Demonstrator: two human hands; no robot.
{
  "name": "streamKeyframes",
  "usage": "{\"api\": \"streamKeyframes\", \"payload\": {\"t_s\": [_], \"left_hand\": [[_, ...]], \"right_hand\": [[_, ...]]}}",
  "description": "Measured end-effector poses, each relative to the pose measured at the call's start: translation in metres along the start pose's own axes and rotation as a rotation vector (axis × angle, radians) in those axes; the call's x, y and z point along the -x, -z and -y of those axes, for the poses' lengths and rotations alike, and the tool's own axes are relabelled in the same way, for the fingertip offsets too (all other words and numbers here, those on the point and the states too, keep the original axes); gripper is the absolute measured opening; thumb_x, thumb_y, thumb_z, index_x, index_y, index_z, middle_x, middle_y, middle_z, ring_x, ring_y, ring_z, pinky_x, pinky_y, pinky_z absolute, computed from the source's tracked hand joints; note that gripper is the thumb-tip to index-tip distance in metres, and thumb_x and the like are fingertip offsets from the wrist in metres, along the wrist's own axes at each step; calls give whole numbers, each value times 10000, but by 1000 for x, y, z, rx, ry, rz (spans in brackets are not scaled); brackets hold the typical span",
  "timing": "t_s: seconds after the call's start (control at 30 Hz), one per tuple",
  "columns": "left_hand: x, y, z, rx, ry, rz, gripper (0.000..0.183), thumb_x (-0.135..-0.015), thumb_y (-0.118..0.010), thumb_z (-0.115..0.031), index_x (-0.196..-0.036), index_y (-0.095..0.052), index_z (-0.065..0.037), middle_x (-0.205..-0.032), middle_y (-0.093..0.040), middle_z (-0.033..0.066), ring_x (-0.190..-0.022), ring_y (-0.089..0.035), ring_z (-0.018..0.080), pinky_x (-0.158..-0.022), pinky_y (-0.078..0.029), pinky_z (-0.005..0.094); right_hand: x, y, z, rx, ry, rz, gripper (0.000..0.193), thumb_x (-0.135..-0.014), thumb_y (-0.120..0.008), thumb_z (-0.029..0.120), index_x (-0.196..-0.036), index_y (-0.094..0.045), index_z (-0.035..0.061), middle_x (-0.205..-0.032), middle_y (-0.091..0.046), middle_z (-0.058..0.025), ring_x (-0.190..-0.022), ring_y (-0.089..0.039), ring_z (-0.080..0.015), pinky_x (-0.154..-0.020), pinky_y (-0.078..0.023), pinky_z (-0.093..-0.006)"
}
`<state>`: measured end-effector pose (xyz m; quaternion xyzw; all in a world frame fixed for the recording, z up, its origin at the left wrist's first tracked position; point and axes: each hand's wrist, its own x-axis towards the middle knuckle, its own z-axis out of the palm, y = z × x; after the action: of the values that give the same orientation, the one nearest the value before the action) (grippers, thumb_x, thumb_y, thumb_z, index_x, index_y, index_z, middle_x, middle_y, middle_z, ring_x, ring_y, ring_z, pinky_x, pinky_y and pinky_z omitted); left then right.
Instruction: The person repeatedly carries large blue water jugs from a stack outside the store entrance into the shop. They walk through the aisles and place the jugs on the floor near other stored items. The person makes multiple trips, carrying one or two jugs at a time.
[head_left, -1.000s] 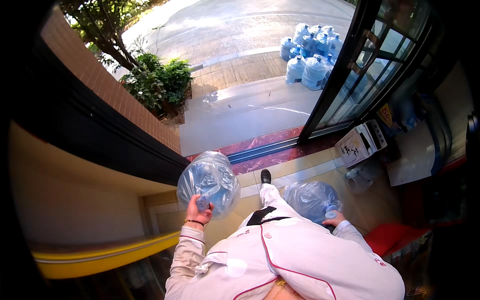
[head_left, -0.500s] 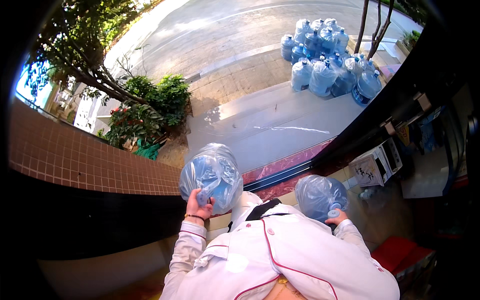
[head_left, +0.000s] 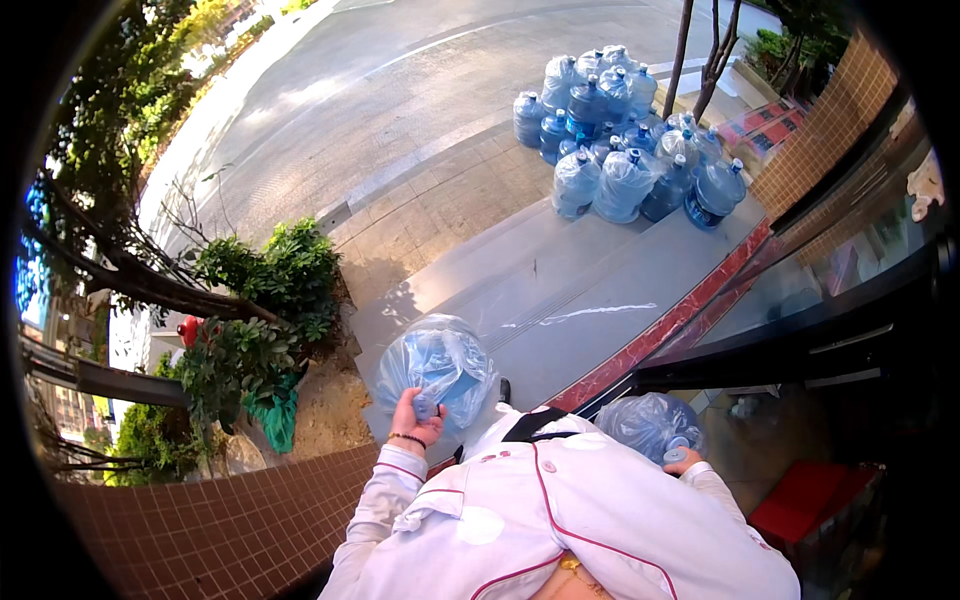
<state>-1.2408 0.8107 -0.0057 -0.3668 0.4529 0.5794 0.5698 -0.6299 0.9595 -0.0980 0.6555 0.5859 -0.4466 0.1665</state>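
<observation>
My left hand (head_left: pixel 417 422) is closed round the neck of a large blue water jug (head_left: pixel 440 365) wrapped in clear plastic. That jug hangs out in front of me on the left, over the grey steps. A second plastic-wrapped water jug (head_left: pixel 645 422) is at my right side, and my right hand (head_left: pixel 684 460) grips it at the neck, just behind its pale cap. Part of the right hand's fingers is hidden by the neck. Ahead to the right stand many more blue water jugs (head_left: pixel 625 185) in a cluster, several of them bagged in plastic.
Broad grey steps (head_left: pixel 540 285) lead down to a paved pavement. A red stone threshold (head_left: pixel 665 345) and a dark door frame (head_left: pixel 720 372) lie at my right. Left are a brown tiled wall (head_left: pixel 230 530) and bushes (head_left: pixel 285 275). Thin tree trunks (head_left: pixel 715 60) rise behind the jugs.
I have moved forward across the threshold and turned slightly, carrying both jugs. The left jug is now over the steps, and more of the tiled wall on the right shows.
</observation>
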Motion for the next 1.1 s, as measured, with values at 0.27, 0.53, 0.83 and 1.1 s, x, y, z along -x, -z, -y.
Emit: {"api": "streamKeyframes", "payload": {"t_s": [0.27, 0.53, 0.83, 1.1], "left_hand": [[-51, -94, -111, -92, 68, -53, 335, -738, -649, -333, -938, -474, -128, -838, -508, 90, -710, -563, 254, -411, -358, 234], [-97, -175, -211, -96, 54, -31, 330, -751, -637, -330, -942, -471, -118, -832, -519, 92, -678, -558, 246, -435, -357, 252], [-107, -244, -283, 9, -24, -69, 272, -754, -637, -329, -925, -548, -136, -845, -543, 63, -708, -562, 250, -417, -356, 223], [-181, -289, -363, 38, -41, -43, 269, -743, -637, -338, -905, -567, -135, -796, -542, 36, -707, -564, 236, -420, -357, 243]], "right_hand": [[-14, -4, 109, -254, -122, -40, 750, -431, -888, 343, -1058, -627, 24, -1031, -653, -106, -952, -614, -211, -856, -476, -314], [-83, 28, 242, -432, -111, -85, 692, -464, -889, 246, -1061, -618, 24, -1006, -642, -78, -937, -599, -168, -834, -476, -294], [-222, 86, 358, -255, 64, -29, 981, -419, -903, 281, -1247, -487, -43, -1144, -605, -151, -1071, -575, -213, -927, -438, -304], [-319, 150, 474, -74, 244, -30, 919, -429, -895, 313, -1191, -517, -35, -1100, -617, -182, -1037, -596, -261, -914, -446, -325]]}}
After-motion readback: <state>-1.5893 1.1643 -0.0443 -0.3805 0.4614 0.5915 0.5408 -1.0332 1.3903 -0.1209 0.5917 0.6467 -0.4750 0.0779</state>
